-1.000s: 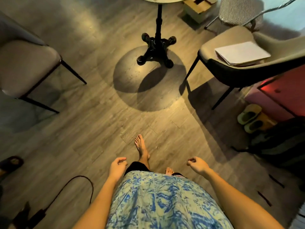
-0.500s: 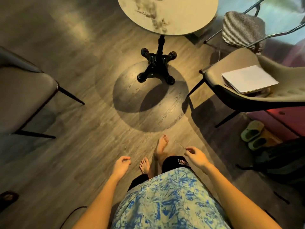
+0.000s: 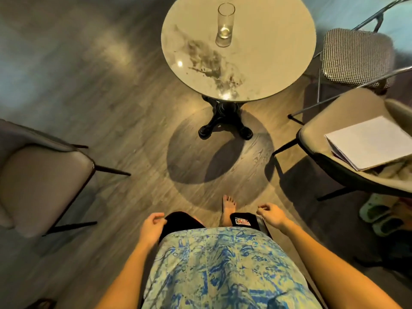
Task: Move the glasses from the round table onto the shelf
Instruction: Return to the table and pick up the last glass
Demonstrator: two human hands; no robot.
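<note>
One tall clear glass (image 3: 225, 24) stands upright on the far part of the round marble-topped table (image 3: 278, 63), which rests on a black pedestal base (image 3: 225, 121). My left hand (image 3: 152, 228) hangs by my hip, fingers loosely curled and holding nothing. My right hand (image 3: 273, 214) hangs at the other side, also loosely curled and holding nothing. Both hands are well short of the table, about a step back from its base. No shelf is in view.
A beige padded chair (image 3: 38, 181) stands at the left. Another beige chair (image 3: 347, 139) at the right holds a white booklet (image 3: 370, 143). A checkered folding chair (image 3: 356, 56) sits behind it. Green slippers (image 3: 379, 215) lie on the wooden floor at the right.
I have walked toward the table and the view has tilted up: the whole tabletop and the glass have come into sight. Both hands stay loose at my sides.
</note>
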